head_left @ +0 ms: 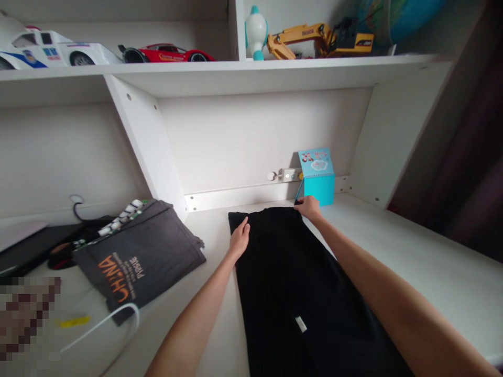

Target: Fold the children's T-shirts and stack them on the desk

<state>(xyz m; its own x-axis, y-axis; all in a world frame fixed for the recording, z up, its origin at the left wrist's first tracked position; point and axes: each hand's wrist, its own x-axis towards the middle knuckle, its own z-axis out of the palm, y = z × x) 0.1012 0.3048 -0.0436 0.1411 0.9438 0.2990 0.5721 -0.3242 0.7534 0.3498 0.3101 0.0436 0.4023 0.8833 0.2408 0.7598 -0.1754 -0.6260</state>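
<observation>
A black garment [283,272] lies spread lengthwise on the white desk, with a small white label [301,324] on its near part. My left hand [240,239] rests on the cloth by its far left edge, fingers stretched forward and not wrapped round anything I can see. At the far right corner, my right hand [309,206] pinches the garment's edge between thumb and fingers. Just behind that hand stands a turquoise desk calendar [319,189]. The garment's near end runs out of view, and my right forearm covers part of its right side.
A folded grey shirt [157,251] with orange lettering lies left, beside a black hanger hook [77,207] and a white cable [118,310]. A power strip [290,175] sits at the back wall. Overhead, a shelf [275,70] holds toy vehicles and a globe [401,18].
</observation>
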